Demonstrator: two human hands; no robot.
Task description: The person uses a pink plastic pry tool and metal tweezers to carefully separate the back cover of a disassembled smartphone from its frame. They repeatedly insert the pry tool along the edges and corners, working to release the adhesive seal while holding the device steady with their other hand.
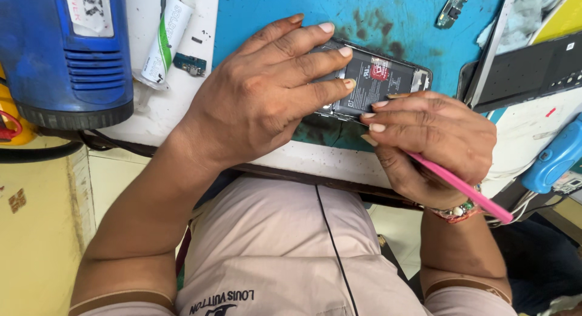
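Clearly the work in hand is prying inside an opened phone, which lies back-off on the blue mat at about twelve o'clock from the person's chest. The left hand lies flat over the phone's left end, fingers spread narrow and pressed down on it, their tips reaching onto the dark battery. The right hand comes in from four o'clock, fingers pinched tight round a pink tool; its working tip is hidden under the fingertips at the phone's lower edge. My judgement: the next move calls for a steady hold from the left hand and a gentle, shallow lever from the right, since the battery lies right under the fingertips. At ten o'clock from the phone lie a white tube and a blue machine.
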